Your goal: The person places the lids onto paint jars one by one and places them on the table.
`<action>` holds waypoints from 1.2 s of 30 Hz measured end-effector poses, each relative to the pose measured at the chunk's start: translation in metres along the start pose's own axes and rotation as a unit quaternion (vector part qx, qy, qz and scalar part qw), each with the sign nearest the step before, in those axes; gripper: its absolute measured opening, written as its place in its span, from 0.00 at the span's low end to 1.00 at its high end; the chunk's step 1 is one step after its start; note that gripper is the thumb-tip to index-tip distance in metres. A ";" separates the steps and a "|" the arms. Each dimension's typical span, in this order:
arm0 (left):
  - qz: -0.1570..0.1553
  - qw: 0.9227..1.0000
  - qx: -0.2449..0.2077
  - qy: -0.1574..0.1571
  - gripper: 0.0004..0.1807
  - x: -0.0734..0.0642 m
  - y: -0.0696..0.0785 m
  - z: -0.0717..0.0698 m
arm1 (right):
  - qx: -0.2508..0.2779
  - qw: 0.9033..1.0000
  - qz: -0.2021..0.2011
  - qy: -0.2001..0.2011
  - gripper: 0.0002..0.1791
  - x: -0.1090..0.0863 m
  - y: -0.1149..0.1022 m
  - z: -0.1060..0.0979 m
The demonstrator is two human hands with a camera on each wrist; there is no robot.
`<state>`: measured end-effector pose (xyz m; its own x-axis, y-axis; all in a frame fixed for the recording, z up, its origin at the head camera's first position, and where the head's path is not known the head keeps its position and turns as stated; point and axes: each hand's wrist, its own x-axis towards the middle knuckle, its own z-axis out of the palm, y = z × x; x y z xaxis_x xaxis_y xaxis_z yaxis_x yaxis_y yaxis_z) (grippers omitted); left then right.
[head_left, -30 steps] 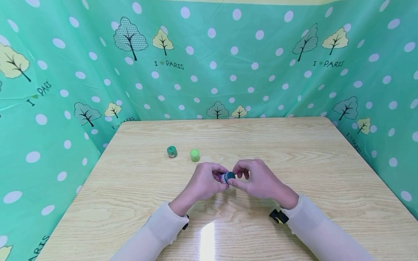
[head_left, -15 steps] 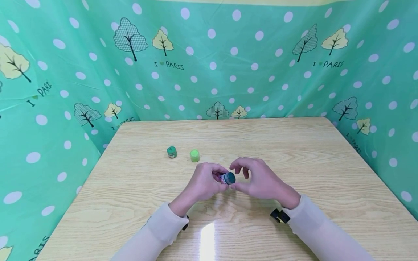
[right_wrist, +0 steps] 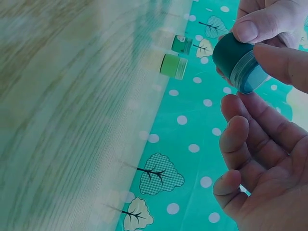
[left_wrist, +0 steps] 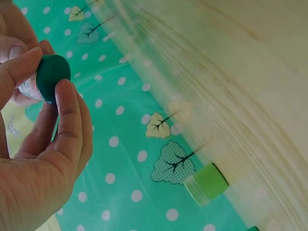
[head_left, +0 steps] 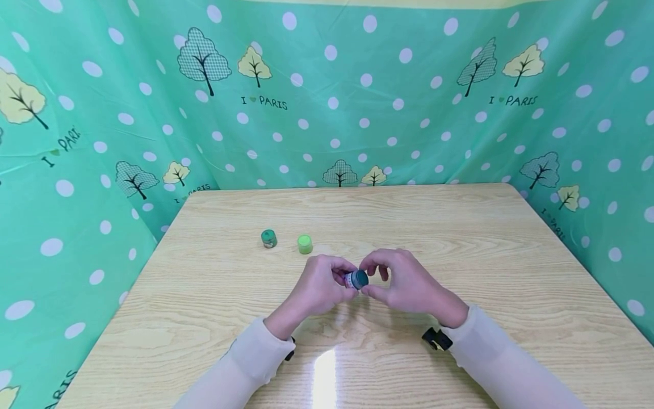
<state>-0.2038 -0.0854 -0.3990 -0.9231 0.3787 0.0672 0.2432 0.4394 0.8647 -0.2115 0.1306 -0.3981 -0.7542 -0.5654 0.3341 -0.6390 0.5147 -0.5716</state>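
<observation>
My left hand (head_left: 325, 284) grips a small dark teal paint jar (head_left: 360, 278), tilted on its side, with part of a printed white label showing. My right hand (head_left: 401, 282) has its thumb and index fingertip on either side of the jar's dark end. In the left wrist view, fingers of both hands surround the jar (left_wrist: 54, 77). The right wrist view shows a clear band on the jar (right_wrist: 236, 57), my right thumb and a fingertip against it, while the other right fingers are loosely bent below.
A green jar (head_left: 269, 238) and a light green jar (head_left: 305, 244) stand on the wooden table (head_left: 434, 227), left and beyond the hands. A green dotted curtain (head_left: 352, 130) hangs behind the table and along both sides.
My right index finger lifted off the jar's dark end half a second ago and has now come back down to it. The left hand keeps its grip, almost still.
</observation>
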 end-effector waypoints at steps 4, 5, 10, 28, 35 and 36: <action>0.001 1.000 0.000 0.000 0.14 0.000 0.000 0.000 | -0.008 1.000 0.005 -0.003 0.14 0.000 0.000 0.000; 0.000 1.000 0.000 0.000 0.14 0.000 0.000 0.000 | -0.010 1.000 0.006 -0.003 0.14 0.000 -0.001 0.000; 0.000 1.000 0.003 0.002 0.14 0.001 -0.001 0.000 | -0.016 1.000 0.013 -0.002 0.11 0.001 -0.002 0.000; 0.009 1.000 0.001 0.005 0.13 0.001 0.000 0.002 | -0.004 0.999 0.048 0.008 0.21 0.001 0.002 0.008; 0.003 1.000 0.001 0.007 0.13 0.001 0.000 0.002 | 0.002 0.998 0.066 -0.002 0.19 0.001 0.001 0.007; 0.001 1.000 0.001 0.007 0.13 0.001 -0.001 0.001 | -0.002 0.998 0.067 -0.003 0.17 0.001 0.001 0.006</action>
<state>-0.2046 -0.0842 -0.4002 -0.9266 0.3683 0.0760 0.2459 0.4406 0.8634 -0.2121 0.1261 -0.4029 -0.8318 -0.4957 0.2498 -0.5332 0.5884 -0.6079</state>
